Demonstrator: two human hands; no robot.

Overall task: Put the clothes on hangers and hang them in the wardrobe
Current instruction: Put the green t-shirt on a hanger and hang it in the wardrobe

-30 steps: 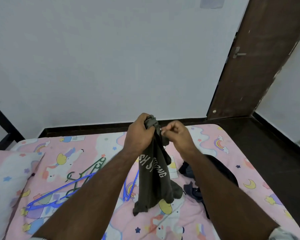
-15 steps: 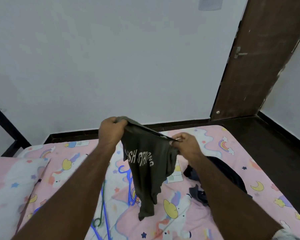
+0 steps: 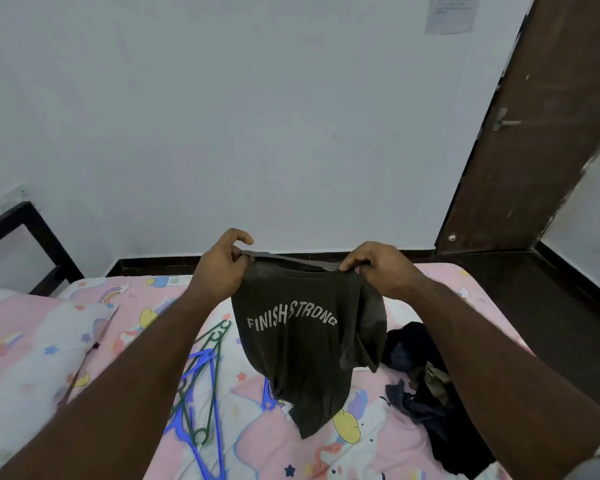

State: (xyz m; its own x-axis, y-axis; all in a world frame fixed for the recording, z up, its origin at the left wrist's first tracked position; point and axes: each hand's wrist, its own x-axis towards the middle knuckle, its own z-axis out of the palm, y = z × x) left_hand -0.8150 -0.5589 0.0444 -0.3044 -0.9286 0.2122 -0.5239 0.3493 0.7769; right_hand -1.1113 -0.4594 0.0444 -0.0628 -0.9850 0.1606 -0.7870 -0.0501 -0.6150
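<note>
Head view, left hand (image 3: pixel 219 268) and right hand (image 3: pixel 383 268) fingers pinching dark T-shirt (image 3: pixel 309 344) above bed (image 3: pixel 440 282)

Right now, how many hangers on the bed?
3 visible: a green hanger left of the held T-shirt, a blue hanger overlapping it, and another blue hanger mostly hidden behind the shirt. More may be hidden under the shirt or the arms.
</note>
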